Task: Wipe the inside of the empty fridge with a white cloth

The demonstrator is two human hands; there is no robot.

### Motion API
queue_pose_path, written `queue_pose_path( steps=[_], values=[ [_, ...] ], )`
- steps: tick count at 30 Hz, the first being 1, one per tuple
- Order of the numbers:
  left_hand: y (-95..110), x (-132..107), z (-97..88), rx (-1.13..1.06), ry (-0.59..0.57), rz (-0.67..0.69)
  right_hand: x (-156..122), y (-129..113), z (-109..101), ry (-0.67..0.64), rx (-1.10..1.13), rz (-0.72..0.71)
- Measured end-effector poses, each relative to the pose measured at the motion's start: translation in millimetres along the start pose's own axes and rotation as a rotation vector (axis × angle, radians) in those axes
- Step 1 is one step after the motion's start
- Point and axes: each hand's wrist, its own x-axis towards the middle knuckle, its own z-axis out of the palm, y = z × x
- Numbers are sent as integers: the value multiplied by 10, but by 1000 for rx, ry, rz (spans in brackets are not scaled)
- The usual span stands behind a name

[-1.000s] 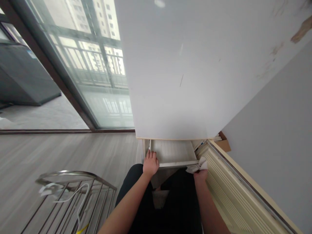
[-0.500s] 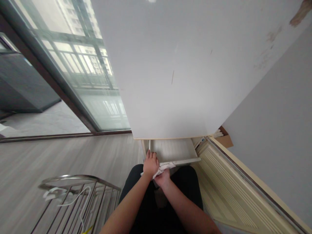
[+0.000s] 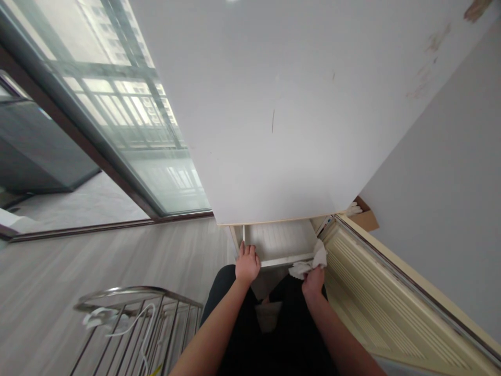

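A shallow white drawer (image 3: 282, 241) is pulled out below the edge of a large white panel (image 3: 274, 156). My left hand (image 3: 248, 262) grips the drawer's front left corner, fingers bent over the rim. In my right hand (image 3: 314, 282) is a crumpled white cloth (image 3: 320, 255), held at the drawer's front right corner. Part of the cloth hangs to the left along the outside of the drawer front. The drawer's inside shows a bare, faintly lined bottom.
On the right a cream cabinet door (image 3: 391, 292) stands swung open, with a cardboard box (image 3: 366, 219) behind it. At lower left is a metal rack (image 3: 156, 292) with a white cable (image 3: 146, 324). A glass sliding door (image 3: 156, 156) lies beyond the wood-look floor (image 3: 156, 256).
My right hand has carried the cloth rightward along the drawer front, from beside my left hand to the right corner. My left hand stays at the left corner.
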Motion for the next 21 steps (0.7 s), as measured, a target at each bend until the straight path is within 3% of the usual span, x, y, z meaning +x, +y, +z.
queue_pose_path(
  steps=[2,4,8,10,13,17,21],
  values=[
    [-3,1,1,-1,8,6,141,-97,-155,106,32,-61],
    [1,1,-4,3,15,8,247,-158,-222,117,-35,-233],
    [15,-2,-19,14,10,5,213,-101,-64,-257,-541,-588],
    [10,1,-18,19,7,4,0,-10,154,-422,-768,-670],
    [-23,12,0,6,32,19,-460,124,539,-602,-852,-803],
    [-71,22,34,-8,65,37,-829,232,811,-586,-851,-867],
    [-74,7,55,7,76,58,-603,218,612,-595,-907,-986]
  ],
)
